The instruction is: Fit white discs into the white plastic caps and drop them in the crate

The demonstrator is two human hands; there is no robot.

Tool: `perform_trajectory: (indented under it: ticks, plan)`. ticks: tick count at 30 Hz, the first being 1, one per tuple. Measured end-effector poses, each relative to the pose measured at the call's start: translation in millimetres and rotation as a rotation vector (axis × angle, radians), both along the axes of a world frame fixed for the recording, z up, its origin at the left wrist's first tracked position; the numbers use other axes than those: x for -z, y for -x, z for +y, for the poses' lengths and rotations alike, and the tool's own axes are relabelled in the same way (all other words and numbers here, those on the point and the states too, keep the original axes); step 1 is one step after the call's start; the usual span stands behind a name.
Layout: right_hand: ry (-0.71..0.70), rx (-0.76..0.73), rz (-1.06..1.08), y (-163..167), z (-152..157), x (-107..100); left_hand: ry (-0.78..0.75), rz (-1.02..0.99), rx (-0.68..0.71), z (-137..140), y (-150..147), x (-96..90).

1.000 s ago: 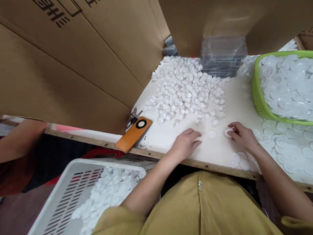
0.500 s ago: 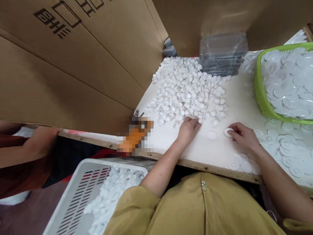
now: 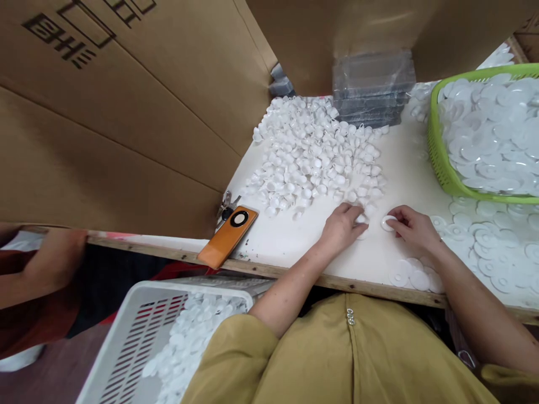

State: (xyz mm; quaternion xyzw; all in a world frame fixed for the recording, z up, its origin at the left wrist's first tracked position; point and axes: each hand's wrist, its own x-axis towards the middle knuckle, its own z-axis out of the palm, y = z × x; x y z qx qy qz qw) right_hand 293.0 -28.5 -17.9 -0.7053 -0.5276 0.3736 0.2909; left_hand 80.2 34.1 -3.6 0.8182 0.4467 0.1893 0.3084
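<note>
A white worktable with a raw wooden front edge is seen, hemmed in by tall cardboard walls at the back and left. A stack of clear plastic trays is set against the far wall. A green basket filled with white discs is placed well beyond the right-hand fingers, and more loose discs are spread just outboard of that wrist. An orange phone with keys beside it is laid at the table edge, well outboard of the left-hand fingers. A white slotted crate of finished pieces is seen below the table. Another person's arm is noted at far left.

The right hand is curled, a white disc being pinched at the fingertips and tilted off the table. The left hand is cupped narrowly, fingertips touching the near fringe of the pile of small white caps; whether a cap is held cannot be told. The disc lies between the two hands, close to the left fingertips.
</note>
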Motion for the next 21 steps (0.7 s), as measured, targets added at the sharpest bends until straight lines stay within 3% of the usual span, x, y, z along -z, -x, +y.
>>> perform_trajectory:
  ticks: [3,8,13,17,21]
  plan:
    - [0.0,-0.001,0.001,-1.0,-0.2,1.1,0.051,-0.024,-0.032,-1.8,1.5,-0.1]
    - [-0.013,-0.024,-0.013,0.3,-0.2,-2.4,0.211,-0.144,-0.141,0.8,30.1,-3.5]
    - [-0.012,0.005,0.006,-1.4,-2.6,-1.8,0.033,0.02,-0.145,-5.8,56.0,1.4]
    - [0.024,0.051,0.139,2.6,-6.3,-5.5,0.094,-0.033,-0.08,-12.5,66.7,6.2]
    - [0.106,-0.011,0.355,35.4,0.3,-26.9,0.089,-0.034,-0.043,-14.2,66.4,8.4]
